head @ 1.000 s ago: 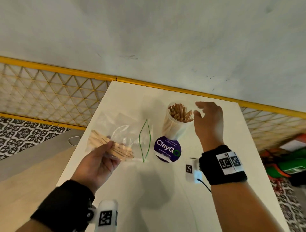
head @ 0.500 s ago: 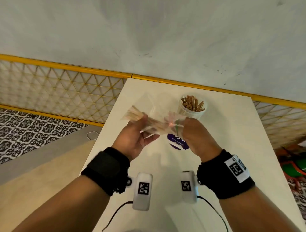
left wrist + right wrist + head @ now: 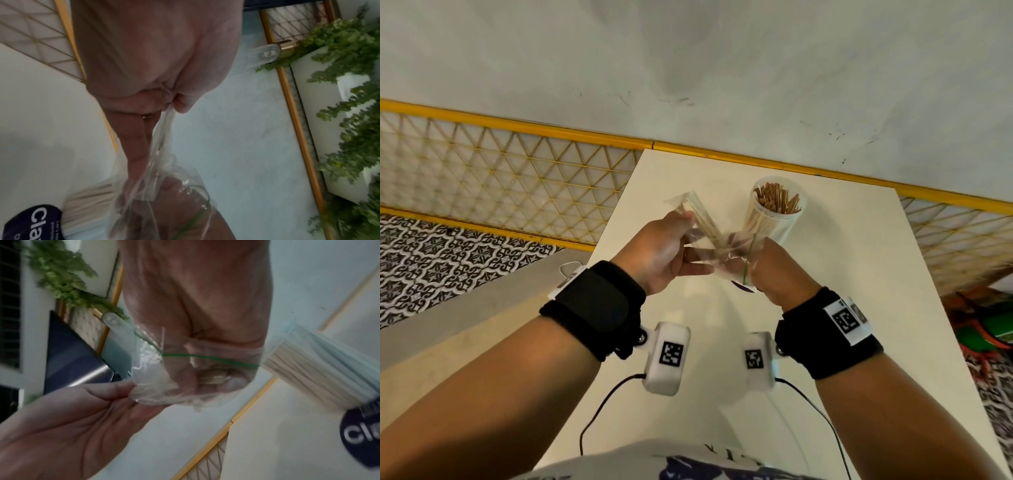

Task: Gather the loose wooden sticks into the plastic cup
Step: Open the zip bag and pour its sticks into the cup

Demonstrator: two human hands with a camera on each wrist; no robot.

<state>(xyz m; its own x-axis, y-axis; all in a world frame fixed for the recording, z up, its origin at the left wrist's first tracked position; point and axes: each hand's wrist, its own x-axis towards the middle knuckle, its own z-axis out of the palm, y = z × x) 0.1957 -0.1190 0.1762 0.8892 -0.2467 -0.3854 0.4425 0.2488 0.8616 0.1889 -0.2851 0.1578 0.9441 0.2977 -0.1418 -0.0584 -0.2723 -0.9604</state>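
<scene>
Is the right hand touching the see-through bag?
Touching. The right wrist view shows the right hand with fingers curled round the clear bag near its green line.

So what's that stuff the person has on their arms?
Both forearms are bare, with no sleeves. Each wrist wears a wide black strap: left strap, right strap. A white box with a black square code hangs from each, trailing a thin black cable. The right strap also carries a white code label.

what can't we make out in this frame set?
- Right hand fingertips: head view, hidden inside the clear zip bag.
- Stick count in the plastic cup: too small.
- ClayGo sticker: right wrist view, cut off by the edge; head view, behind hands.
- Left hand grip: left wrist view, blurred.
</scene>
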